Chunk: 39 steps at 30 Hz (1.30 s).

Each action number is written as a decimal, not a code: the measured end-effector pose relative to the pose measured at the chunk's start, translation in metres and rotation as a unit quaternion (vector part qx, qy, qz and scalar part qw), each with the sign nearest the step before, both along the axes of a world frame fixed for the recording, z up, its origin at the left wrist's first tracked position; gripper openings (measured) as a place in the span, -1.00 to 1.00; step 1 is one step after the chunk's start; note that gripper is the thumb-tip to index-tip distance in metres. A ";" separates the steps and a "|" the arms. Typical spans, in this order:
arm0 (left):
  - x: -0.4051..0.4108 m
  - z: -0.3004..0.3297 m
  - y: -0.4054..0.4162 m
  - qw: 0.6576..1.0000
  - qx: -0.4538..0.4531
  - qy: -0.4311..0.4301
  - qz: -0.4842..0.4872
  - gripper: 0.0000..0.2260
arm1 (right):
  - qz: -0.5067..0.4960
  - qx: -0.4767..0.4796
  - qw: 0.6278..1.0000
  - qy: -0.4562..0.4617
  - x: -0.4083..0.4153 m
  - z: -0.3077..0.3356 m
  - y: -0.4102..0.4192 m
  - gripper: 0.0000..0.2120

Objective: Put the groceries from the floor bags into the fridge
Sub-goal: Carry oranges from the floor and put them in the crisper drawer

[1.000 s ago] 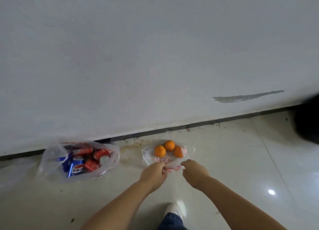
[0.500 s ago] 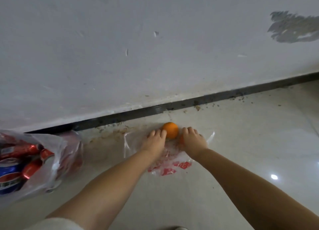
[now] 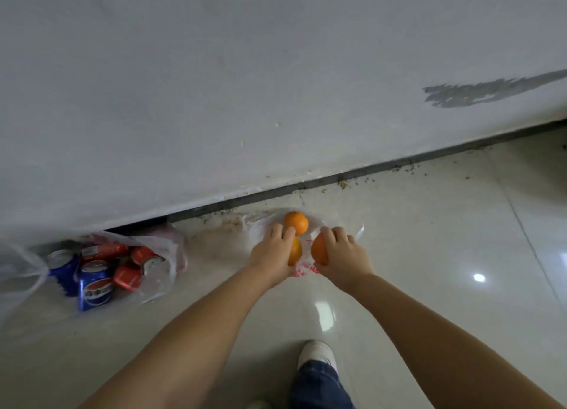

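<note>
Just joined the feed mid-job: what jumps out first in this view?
Both hands are down at a clear bag on the floor by the wall: the left hand grips one orange, the right hand another orange, and a third orange lies beyond them. To the left, a second bag holds red and blue soda cans.

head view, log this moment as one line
left hand: shut on orange | right hand: shut on orange | third orange: in clear bag | can bag: untouched
</note>
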<state>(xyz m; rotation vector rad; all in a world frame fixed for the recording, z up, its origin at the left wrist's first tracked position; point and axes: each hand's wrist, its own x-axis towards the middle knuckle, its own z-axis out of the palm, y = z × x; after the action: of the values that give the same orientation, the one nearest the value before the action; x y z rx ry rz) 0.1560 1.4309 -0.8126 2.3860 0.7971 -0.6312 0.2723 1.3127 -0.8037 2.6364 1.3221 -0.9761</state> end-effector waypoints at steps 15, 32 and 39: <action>-0.018 0.389 -0.107 0.983 -0.011 -0.061 -0.171 -0.40 | -0.241 0.087 0.965 -0.048 -0.050 0.381 -0.166 -0.32; -0.072 0.695 -0.565 0.797 -0.087 -0.297 -0.519 -0.27 | -0.524 0.087 0.780 -0.330 -0.298 0.691 -0.627 -0.33; -0.189 0.744 -0.827 0.640 -0.099 -0.351 -0.676 -0.32 | -0.610 0.092 0.662 -0.425 -0.467 0.751 -0.846 -0.37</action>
<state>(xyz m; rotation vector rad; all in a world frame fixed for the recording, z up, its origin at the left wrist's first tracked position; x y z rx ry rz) -0.0325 0.6037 -0.0686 2.2908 -1.4693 -0.1432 -0.1944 0.4662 -0.0529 3.1626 -0.7101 0.5985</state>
